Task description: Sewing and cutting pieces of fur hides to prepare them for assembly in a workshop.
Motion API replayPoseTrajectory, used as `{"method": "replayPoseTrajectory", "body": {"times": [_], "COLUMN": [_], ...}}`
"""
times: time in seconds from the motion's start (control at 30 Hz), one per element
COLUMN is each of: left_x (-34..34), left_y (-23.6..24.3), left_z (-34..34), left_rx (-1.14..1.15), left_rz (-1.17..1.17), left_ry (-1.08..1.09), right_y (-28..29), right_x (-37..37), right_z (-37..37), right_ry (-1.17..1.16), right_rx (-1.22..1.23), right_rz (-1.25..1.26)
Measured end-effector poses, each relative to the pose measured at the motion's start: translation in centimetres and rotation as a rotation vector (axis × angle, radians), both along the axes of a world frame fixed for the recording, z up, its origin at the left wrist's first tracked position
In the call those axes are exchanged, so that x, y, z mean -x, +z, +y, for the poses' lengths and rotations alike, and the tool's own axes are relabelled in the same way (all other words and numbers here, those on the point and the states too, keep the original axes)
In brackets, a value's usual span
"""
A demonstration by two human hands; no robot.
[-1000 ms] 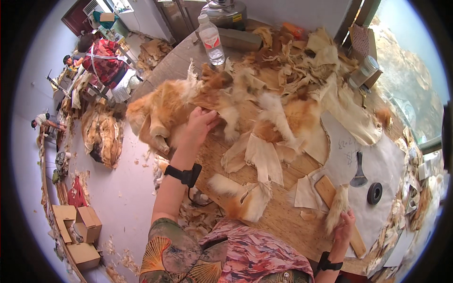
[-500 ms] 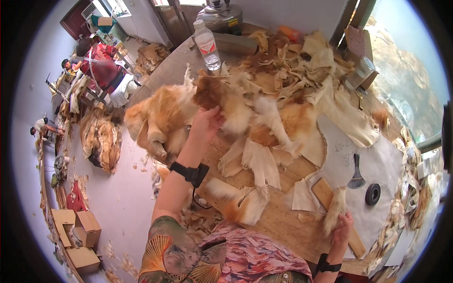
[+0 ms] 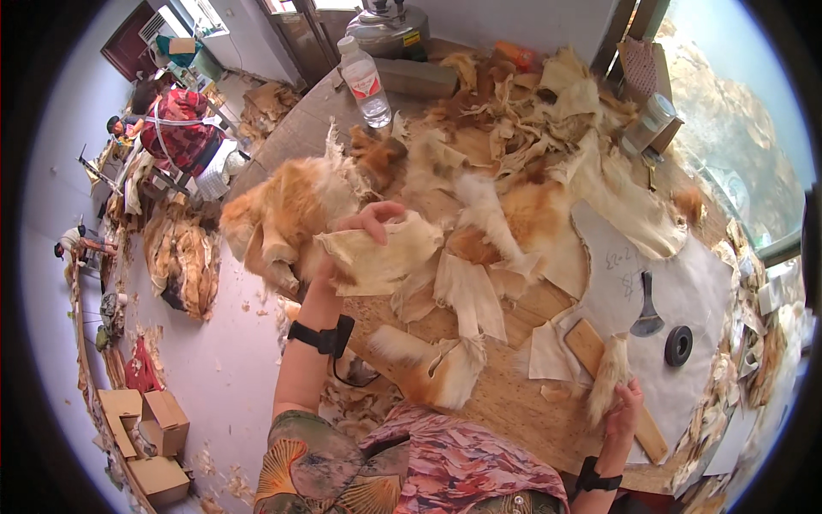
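My left hand [image 3: 377, 221] grips a pale piece of hide [image 3: 390, 261], leather side up, above the worktable among orange and white fur pieces [image 3: 282, 214]. At the lower right my right hand [image 3: 627, 398] pinches a narrow cream fur strip [image 3: 610, 373] over a long wooden slat [image 3: 584, 341]. Beside it, on a marked pale pattern sheet [image 3: 698, 308], lie a flat dark-handled tool [image 3: 646, 304] and a black ring [image 3: 678, 345]. Below my left hand, a folded white-and-orange fur piece [image 3: 445, 377] rests on bare wood [image 3: 539, 313].
A clear plastic bottle [image 3: 366, 86] and metal pot [image 3: 385, 32] stand at the back; a jar [image 3: 646, 124] stands at right. Scrap hides [image 3: 548, 103] cover the table's far side. At left are a co-worker [image 3: 175, 128], a hide heap [image 3: 180, 265] and cardboard boxes [image 3: 158, 420].
My left hand lifted a brown fur piece and has turned it so its pale leather side now faces up. My right hand has stayed at the fur strip.
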State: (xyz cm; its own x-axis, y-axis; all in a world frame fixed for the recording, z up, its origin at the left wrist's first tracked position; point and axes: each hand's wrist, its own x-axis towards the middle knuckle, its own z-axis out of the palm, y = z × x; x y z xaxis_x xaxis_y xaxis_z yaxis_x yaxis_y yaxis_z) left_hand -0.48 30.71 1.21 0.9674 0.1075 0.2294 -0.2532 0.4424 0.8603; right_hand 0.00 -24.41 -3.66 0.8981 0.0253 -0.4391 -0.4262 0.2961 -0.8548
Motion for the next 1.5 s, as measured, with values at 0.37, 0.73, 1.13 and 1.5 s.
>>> {"method": "replayPoseTrajectory", "body": {"times": [0.37, 0.73, 1.13, 1.5], "left_x": [4.3, -3.8, -11.1, -10.1], "left_y": [-2.8, 2.2, -4.4, -3.8], "left_z": [4.2, 0.5, 4.3, 4.9], "left_rx": [-0.160, -0.136, -1.641, -1.800], "left_rz": [0.489, 0.239, 0.480, 0.344], "left_ry": [0.017, -0.239, 0.886, 0.914], "right_y": [-0.7, 0.2, -0.3, 0.0], "right_x": [-0.4, -0.5, 0.1, 0.0], "right_z": [-0.5, -0.1, 0.4, 0.1], "right_ry": [0.028, 0.052, -0.007, -0.050], "right_rx": [0.007, 0.029, 0.014, 0.061], "right_rz": [-0.027, -0.019, -0.034, -0.021]}}
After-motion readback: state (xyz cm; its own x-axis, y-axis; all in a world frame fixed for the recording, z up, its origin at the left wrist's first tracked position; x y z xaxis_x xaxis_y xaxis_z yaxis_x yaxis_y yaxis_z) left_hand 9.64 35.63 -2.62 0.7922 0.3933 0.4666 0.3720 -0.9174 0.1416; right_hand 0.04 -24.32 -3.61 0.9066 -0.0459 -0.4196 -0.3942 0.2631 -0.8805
